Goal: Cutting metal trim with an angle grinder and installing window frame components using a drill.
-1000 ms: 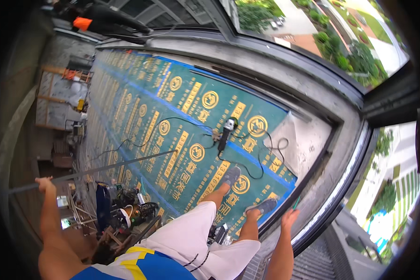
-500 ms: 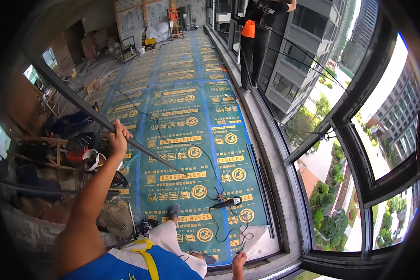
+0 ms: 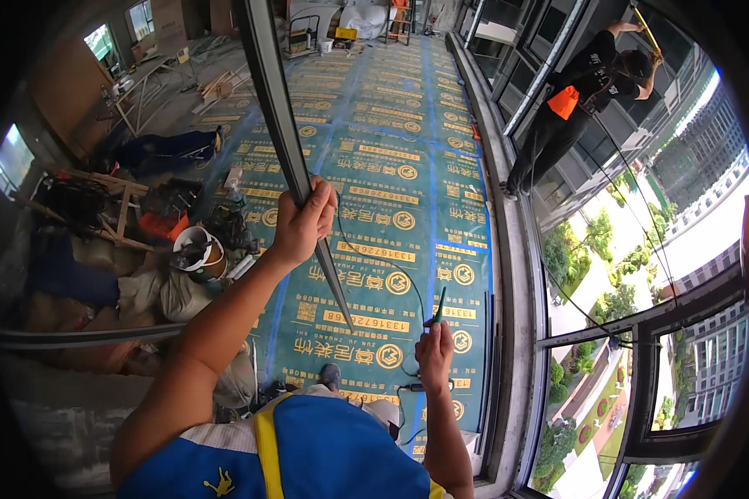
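My left hand [image 3: 304, 220], arm stretched forward, is wrapped round a long dark metal profile bar [image 3: 276, 104]. The bar slants from the top of the view down over the green floor sheeting, its lower end near my feet. My right hand [image 3: 435, 353] is raised in front of me at the right and pinches a slim dark-green pen-like tool [image 3: 442, 301], its tip pointing up. What kind of tool it is, I cannot make out. Right hand and bar are apart. Behind my right wrist lies a power tool [image 3: 412, 387] with a cord, mostly hidden.
Another person [image 3: 578, 108] in dark clothes stands on the window ledge at the right, holding a yellow tape measure [image 3: 641, 25] overhead. Window frames [image 3: 641, 399] line that side. At the left are a white bucket [image 3: 198, 254], sacks [image 3: 183, 295] and a wooden frame [image 3: 125, 212].
The bar has swung from a flat slant to a steeper one. My right hand has risen from the lower edge with the pen-like tool. The other person now has both arms raised.
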Tool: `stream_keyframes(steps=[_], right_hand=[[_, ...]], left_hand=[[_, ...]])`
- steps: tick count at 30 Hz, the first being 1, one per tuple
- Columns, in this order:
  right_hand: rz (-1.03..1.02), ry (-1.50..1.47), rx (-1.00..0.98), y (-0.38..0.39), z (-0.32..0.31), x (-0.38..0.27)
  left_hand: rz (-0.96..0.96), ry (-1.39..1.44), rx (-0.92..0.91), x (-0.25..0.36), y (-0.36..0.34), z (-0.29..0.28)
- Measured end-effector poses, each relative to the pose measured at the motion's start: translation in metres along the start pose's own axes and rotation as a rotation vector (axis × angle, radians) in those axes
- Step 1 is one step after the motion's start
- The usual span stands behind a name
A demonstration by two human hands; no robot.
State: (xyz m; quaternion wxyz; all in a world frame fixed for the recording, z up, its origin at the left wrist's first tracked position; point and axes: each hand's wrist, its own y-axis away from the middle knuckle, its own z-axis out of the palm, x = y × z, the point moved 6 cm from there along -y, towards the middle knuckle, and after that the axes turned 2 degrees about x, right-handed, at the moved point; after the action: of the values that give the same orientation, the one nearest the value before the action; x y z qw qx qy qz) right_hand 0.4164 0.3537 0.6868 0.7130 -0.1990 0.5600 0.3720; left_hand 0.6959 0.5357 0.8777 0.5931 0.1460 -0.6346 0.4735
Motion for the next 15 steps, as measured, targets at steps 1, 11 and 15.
stream_keyframes(steps=[1, 11, 15], right_hand=[[-0.009, 0.030, -0.087, -0.023, 0.031, -0.012], [-0.521, 0.835, -0.403, -0.199, 0.233, -0.106], [-0.610, 0.926, -0.497, -0.291, 0.267, -0.114]], left_hand=[[-0.035, 0.010, -0.001, -0.006, -0.009, -0.008], [-0.209, -0.266, -0.053, -0.055, -0.110, -0.059], [-0.241, -0.302, 0.012, -0.085, -0.179, -0.089]])
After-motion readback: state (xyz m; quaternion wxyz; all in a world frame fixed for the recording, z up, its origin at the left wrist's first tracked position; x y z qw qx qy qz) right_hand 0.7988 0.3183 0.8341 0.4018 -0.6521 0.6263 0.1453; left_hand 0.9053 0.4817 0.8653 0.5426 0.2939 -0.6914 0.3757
